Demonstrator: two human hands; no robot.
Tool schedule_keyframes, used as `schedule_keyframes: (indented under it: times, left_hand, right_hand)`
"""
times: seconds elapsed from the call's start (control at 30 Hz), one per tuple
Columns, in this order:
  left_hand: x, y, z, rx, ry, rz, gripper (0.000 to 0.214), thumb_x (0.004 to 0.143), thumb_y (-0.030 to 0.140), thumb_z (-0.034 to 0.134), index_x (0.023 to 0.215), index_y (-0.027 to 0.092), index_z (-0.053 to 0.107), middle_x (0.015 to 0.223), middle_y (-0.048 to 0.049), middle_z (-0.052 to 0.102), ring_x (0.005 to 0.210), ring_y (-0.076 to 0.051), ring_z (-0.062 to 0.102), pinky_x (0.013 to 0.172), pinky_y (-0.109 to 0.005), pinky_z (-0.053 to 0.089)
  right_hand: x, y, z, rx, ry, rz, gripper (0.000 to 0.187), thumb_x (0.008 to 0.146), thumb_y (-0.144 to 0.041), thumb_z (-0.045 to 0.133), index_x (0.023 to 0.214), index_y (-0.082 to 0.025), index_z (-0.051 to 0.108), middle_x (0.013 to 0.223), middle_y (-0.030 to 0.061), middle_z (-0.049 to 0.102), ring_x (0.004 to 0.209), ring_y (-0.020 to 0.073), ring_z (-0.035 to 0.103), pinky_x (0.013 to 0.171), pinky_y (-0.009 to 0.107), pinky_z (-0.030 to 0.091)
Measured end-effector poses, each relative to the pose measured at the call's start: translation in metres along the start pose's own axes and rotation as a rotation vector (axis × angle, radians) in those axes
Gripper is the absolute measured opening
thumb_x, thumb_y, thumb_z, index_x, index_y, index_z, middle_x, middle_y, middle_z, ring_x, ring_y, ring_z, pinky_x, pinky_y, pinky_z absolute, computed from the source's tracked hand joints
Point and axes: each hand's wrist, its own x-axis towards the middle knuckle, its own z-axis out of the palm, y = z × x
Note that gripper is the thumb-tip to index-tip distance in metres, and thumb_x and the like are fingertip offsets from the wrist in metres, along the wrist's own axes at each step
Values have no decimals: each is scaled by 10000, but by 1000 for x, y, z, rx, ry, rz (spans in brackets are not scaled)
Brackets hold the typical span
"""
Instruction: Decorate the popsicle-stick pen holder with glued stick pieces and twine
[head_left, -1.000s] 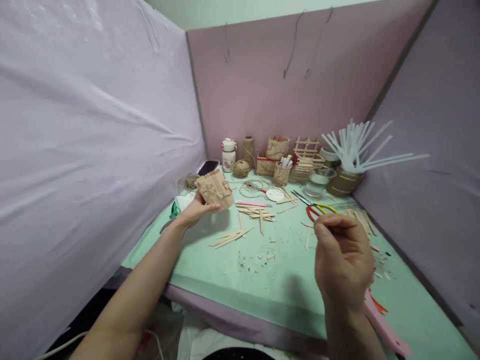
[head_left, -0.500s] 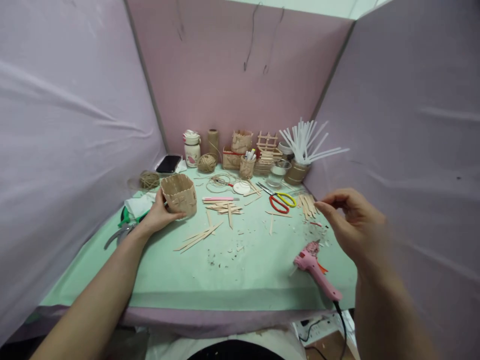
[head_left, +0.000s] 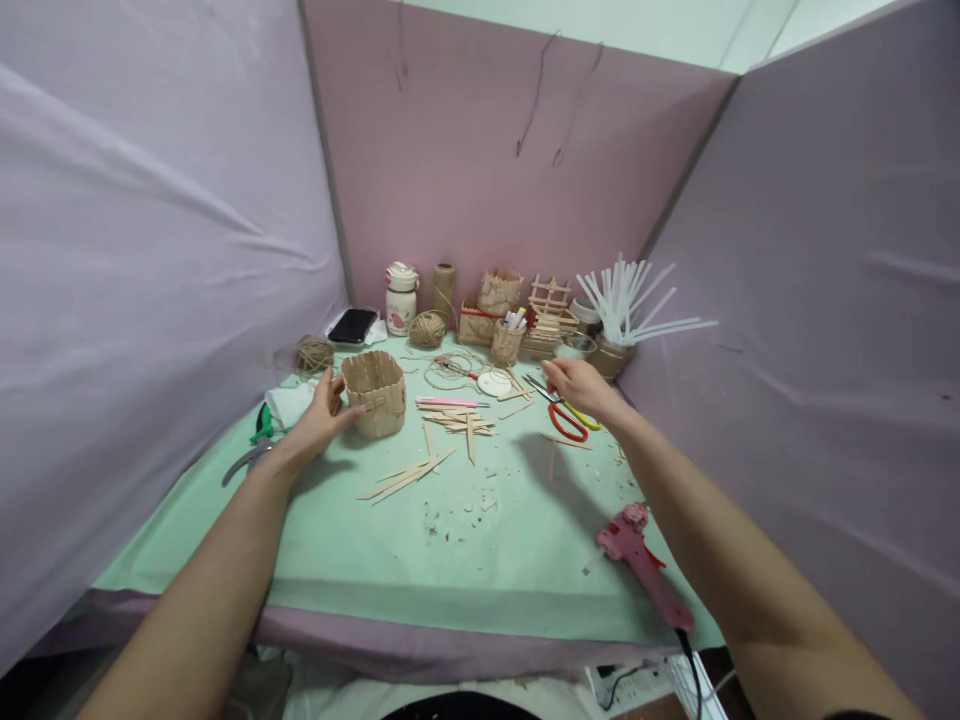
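A small woven basket of flat wooden strips stands upright on the left of the table. My left hand is at its left side, fingers apart, the thumb against or very near the wall. My right hand hovers over the scissors with red and yellow handles, its fingers pinched together. Anything between those fingertips is too small to make out. Wooden strips lie in a pile between my hands, and more strips lie nearer me. A pink glue gun rests at the front right.
Along the back stand a bottle, a twine ball, wooden baskets, a pen cup and white glue sticks. A phone and pliers are on the left. Scraps litter the front middle.
My right hand has moved left from the right side to above the scissors. The basket, tilted in my left hand before, now stands upright, and my left hand's grip has loosened.
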Motion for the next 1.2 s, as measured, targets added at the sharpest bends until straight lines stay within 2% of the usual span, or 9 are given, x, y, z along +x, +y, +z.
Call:
schedule_keyframes:
  times: [0.1,0.17,0.27,0.4,0.57,0.7,0.77,0.87,1.2]
  left_hand:
    - [4,1,-6,-138,238,9,646,768,486,625,1317,202,434,1309,-152,550,1210,-233,540,1017,-395,436]
    - [5,6,-10,-138,485,41,452,763,456,632,1115,183,555,1041,-89,648,968,-180,631,856,-309,507]
    - [3,15,-13,-74,719,48,257,720,371,662,859,165,597,726,4,588,650,-108,560,627,-222,467]
    - [-3,25,-14,-104,722,63,214,776,371,579,811,162,616,534,56,469,465,-77,391,459,-200,307]
    - [-9,30,-11,-64,718,18,397,852,475,477,624,164,568,413,59,367,389,-80,310,420,-231,230]
    - [-7,28,-9,-96,736,68,239,740,362,643,869,165,601,595,52,492,496,-78,420,484,-202,334]
    - [-7,27,-8,-139,751,94,353,692,310,686,1002,185,574,719,41,529,550,-74,461,512,-194,371]
    - [-10,31,-6,-139,719,63,287,725,327,666,961,183,590,727,30,532,546,-73,465,504,-193,376]
    - [-20,45,-5,-102,681,-52,209,796,374,625,890,187,628,648,27,571,563,-88,491,537,-193,407]
  right_hand:
    - [26,-15,33,-68,-63,-42,246,893,-297,521,730,-164,650,749,46,698,695,168,597,612,255,383]
    - [43,-25,56,-119,-103,-77,92,852,-227,601,857,-170,674,868,53,713,801,177,622,673,252,413]
    - [64,-39,87,-206,-160,-117,144,880,-239,607,993,-168,661,1041,76,677,939,190,622,798,304,476]
    - [83,-51,116,-311,-195,-143,314,925,-342,566,1192,-178,571,1215,88,585,1020,207,607,862,420,524]
    - [106,-62,128,-367,-155,-156,309,928,-337,561,1195,-181,572,1224,89,583,1028,209,604,870,422,520]
    - [135,-69,125,-364,-124,-167,313,924,-337,568,1191,-174,573,1215,87,588,1035,215,604,874,430,517]
    - [151,-70,122,-354,-118,-172,319,924,-338,568,1199,-175,568,1219,87,585,1030,213,605,867,427,521]
    - [174,-68,118,-345,-133,-169,334,921,-338,573,1210,-169,560,1220,91,583,1025,215,607,859,424,525]
    - [222,-63,135,-312,-446,-247,314,927,-340,563,1201,-186,569,1227,83,581,1025,213,605,860,414,526]
